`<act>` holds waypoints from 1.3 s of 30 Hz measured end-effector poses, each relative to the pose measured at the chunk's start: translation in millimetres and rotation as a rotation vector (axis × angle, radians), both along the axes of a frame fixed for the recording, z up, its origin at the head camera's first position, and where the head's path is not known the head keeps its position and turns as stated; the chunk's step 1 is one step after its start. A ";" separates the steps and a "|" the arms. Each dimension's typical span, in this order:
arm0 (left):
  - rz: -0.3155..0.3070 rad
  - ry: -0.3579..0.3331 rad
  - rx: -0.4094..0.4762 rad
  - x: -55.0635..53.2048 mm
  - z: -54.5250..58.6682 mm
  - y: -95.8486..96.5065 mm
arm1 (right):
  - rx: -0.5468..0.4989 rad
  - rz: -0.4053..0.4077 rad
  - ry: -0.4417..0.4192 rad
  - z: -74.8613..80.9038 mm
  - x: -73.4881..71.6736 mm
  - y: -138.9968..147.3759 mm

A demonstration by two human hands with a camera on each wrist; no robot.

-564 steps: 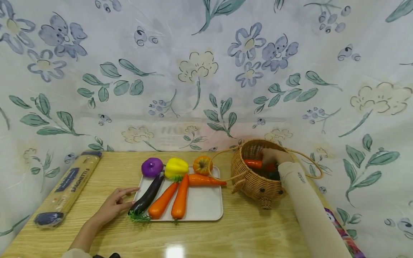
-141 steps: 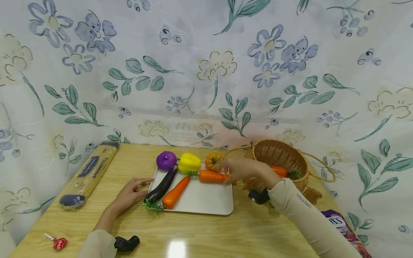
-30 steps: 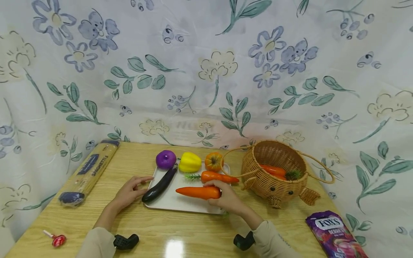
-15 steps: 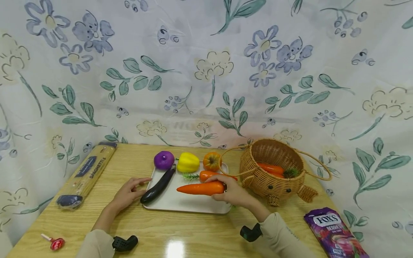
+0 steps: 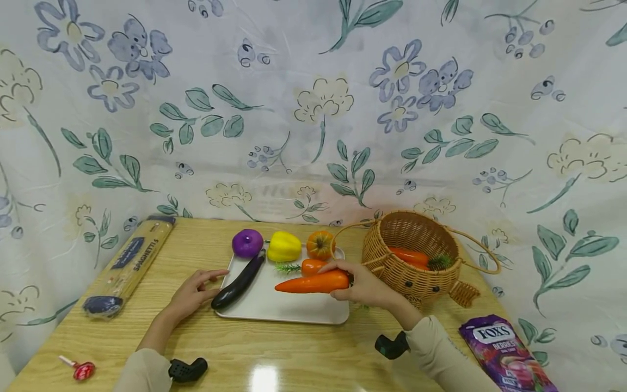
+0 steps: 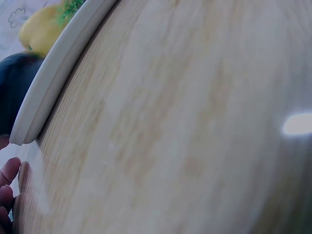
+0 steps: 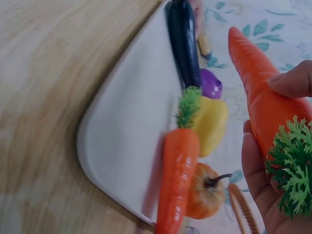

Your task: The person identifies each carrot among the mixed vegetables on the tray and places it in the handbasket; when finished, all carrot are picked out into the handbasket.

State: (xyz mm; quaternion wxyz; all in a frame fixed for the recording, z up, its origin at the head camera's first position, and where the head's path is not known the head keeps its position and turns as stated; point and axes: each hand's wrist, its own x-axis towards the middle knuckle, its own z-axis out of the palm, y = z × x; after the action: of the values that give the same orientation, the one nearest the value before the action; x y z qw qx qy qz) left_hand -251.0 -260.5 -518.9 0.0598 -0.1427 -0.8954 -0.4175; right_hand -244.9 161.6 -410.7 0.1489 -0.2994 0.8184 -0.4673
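My right hand point(image 5: 364, 286) grips an orange carrot point(image 5: 313, 283) by its thick leafy end, tip pointing left, above the right part of a white tray point(image 5: 284, 310). In the right wrist view, thumb and fingers wrap the held carrot point(image 7: 258, 83) near its green leaves. A second carrot point(image 5: 310, 267) lies on the tray behind it, partly covered. An eggplant point(image 5: 238, 283) lies along the tray's left side. My left hand point(image 5: 193, 291) rests at the tray's left edge beside the eggplant, fingers loosely extended. In the left wrist view only fingertips point(image 6: 9, 170) show near the tray rim.
Along the tray's back sit a purple onion-like vegetable point(image 5: 247, 243), a yellow pepper point(image 5: 284, 246) and a small pumpkin point(image 5: 320, 245). A wicker basket point(image 5: 406, 277) with carrots inside stands right. Spaghetti point(image 5: 132, 267), a lollipop point(image 5: 83, 371) and a Fox's candy bag point(image 5: 504, 348) lie around.
Since the oldest frame, the middle carrot has left the tray. My right hand has picked up the carrot beside the eggplant and shifted it right toward the basket. The left hand has stayed put.
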 end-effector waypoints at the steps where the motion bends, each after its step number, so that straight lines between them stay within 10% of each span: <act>1: 0.000 0.001 -0.003 -0.4 -0.3 0.1 | 0.003 0.000 -0.002 2.4 -0.6 1.5; 39: 0.002 -0.026 -0.010 -0.3 -1.5 -1.1 | 0.125 -0.158 0.074 88.3 -28.3 123.6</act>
State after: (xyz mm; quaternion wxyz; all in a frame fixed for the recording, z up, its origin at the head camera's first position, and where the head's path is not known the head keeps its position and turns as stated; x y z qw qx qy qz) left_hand -251.3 -261.6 -520.4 0.0477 -0.1367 -0.8982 -0.4150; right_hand -273.2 285.2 -322.4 0.0999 -0.2412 0.8718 -0.4144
